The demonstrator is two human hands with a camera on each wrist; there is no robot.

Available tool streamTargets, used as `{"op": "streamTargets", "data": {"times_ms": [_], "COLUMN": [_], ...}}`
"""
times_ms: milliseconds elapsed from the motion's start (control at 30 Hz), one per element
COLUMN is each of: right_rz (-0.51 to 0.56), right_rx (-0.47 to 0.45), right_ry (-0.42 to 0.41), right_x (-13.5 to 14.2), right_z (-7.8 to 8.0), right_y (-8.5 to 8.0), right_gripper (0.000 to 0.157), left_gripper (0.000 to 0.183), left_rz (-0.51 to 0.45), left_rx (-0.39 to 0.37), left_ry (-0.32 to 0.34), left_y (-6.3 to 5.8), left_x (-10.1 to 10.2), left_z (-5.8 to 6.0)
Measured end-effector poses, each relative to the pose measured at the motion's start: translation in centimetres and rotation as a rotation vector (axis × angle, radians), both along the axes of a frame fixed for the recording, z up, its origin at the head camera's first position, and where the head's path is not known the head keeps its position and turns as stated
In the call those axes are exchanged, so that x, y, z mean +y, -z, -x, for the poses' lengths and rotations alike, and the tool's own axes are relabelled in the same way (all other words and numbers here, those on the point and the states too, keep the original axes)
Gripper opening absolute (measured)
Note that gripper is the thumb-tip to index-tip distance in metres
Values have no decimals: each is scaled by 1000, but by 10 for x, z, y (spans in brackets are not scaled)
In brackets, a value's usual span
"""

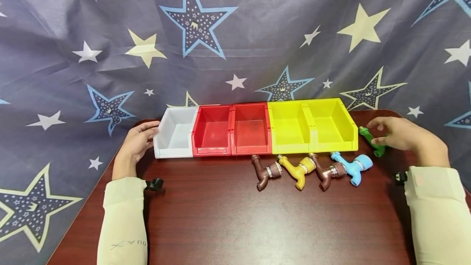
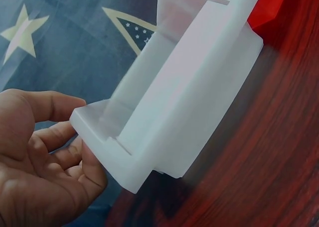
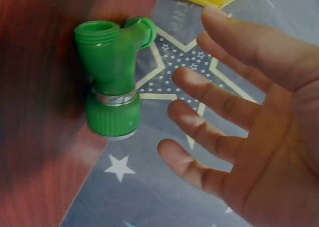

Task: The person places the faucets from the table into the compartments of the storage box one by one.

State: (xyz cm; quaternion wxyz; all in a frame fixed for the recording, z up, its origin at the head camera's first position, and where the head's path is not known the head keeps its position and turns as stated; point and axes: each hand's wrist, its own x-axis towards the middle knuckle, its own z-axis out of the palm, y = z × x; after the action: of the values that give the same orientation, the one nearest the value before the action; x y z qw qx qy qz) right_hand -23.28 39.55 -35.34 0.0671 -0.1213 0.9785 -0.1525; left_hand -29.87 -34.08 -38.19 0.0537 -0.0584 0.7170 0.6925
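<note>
My left hand (image 1: 137, 140) is at the left side of a white plastic bin (image 1: 176, 150), fingertips right at its edge. The left wrist view shows the fingers loosely bent beside the corner of the white bin (image 2: 199, 97). My right hand (image 1: 402, 134) is near a green plastic tap (image 1: 372, 142), just right of the bin row. In the right wrist view the fingers of my right hand (image 3: 249, 117) are spread and relaxed, with a gap between them and the green tap (image 3: 112, 72).
Two red bins (image 1: 212, 150) and two yellow bins (image 1: 333, 146) continue the row. In front lie a brown tap (image 1: 262, 171), a yellow tap (image 1: 297, 171), another brown tap (image 1: 325, 173) and a blue tap (image 1: 354, 168) on the dark wooden table (image 1: 220, 212). A star-patterned cloth (image 1: 239, 52) hangs behind.
</note>
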Motion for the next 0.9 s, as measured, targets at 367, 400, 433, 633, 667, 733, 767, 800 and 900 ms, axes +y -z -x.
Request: {"op": "streamTargets", "data": {"times_ms": [367,400,433,633,667,733,767,800,900], "right_rz": [5,6,3,51,58,67,65,60,44], "right_rx": [-22,-23,-21,-63,-73,-93,-100,-104,-108], "right_ry": [-17,-19,-22,-8,-4,7,10,12,14], "right_x": [13,13,14,15,15,15,15,15,15], "right_z": [8,8,9,8,8,8,8,8,8], "right_y": [18,20,22,29,30,32,32,32,32], "right_gripper": [42,43,44,49,50,50,51,51,51], "left_gripper": [48,48,48,47,47,48,48,48,49], "left_rz": [-13,-14,-17,-12,-12,-17,-21,-23,-25], "left_rx": [14,10,8,1,2,5,7,8,11], "left_ry": [-3,0,2,10,12,18,20,21,21], "left_y": [7,5,3,-1,-1,-1,-1,-1,-1], "left_x": [-4,-3,-1,1,1,0,0,0,0], "left_z": [3,1,-1,-5,-5,-5,-5,-5,-5]}}
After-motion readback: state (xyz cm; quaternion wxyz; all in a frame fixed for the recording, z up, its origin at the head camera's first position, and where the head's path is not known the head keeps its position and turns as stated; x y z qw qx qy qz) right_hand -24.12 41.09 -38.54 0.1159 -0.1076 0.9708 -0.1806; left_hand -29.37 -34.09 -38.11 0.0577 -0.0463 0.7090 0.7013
